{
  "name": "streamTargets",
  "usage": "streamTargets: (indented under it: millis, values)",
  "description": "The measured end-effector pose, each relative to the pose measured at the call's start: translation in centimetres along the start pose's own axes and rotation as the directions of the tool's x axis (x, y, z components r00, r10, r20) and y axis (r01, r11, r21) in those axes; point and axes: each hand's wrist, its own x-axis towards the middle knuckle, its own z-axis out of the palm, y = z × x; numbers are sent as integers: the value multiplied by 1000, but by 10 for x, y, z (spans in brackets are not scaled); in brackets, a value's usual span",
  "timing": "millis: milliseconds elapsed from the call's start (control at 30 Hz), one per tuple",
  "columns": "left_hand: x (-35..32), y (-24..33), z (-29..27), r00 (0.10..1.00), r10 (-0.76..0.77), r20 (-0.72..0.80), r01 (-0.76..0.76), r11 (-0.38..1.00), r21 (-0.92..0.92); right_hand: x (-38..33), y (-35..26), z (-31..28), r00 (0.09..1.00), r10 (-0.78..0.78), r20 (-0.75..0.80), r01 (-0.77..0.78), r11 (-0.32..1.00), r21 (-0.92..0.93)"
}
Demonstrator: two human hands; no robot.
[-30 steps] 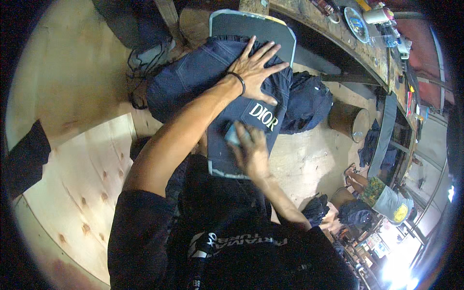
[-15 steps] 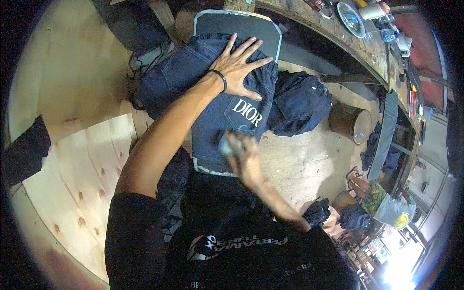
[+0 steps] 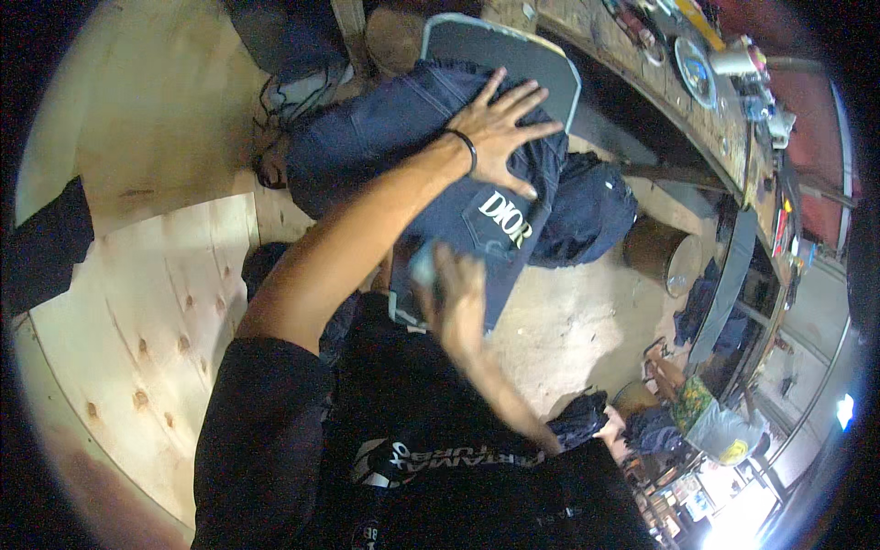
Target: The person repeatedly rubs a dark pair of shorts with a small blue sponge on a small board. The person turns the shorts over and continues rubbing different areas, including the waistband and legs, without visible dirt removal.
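Observation:
Dark blue denim trousers [image 3: 367,128] are stretched over a dark board [image 3: 495,46] with a pale edge. White lettering [image 3: 504,220] stands out on their pocket. My left hand [image 3: 504,128] lies flat on the denim above the pocket, fingers spread, holding nothing. Below the pocket, near the board's near end, my right hand [image 3: 461,298] is closed on a pale blue pad-like piece [image 3: 423,266] against the cloth. Motion blurs that hand, and its fingers partly hide the piece, so its exact kind is unclear.
More dark denim [image 3: 587,206] is heaped right of the board, by a brown drum [image 3: 662,255]. A wooden workbench [image 3: 632,87] carries a round dish [image 3: 695,71] and clutter. Plywood [image 3: 137,312] stands at left. Another person [image 3: 715,422] sits at lower right.
The board and denim have shifted right and tilted in the picture, with my left hand still spread on them. My right hand and the pale blue piece have moved left across the cloth.

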Motion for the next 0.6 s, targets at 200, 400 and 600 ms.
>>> streamTargets:
  millis: [200, 400, 600]
  values:
    - [-23, 19, -24, 972, -90, -217, 100, 994, 36, 42, 31, -49, 979, -120, -162, 142, 982, 128]
    - [-165, 78, 43, 579, -769, -270, 448, 577, -683, 116, 94, -40, 870, -230, -437, 172, 971, -169]
    - [-351, 152, 113, 658, -737, 153, 678, 492, -546, 56, -4, 47, 991, -92, 101, 109, 978, -178]
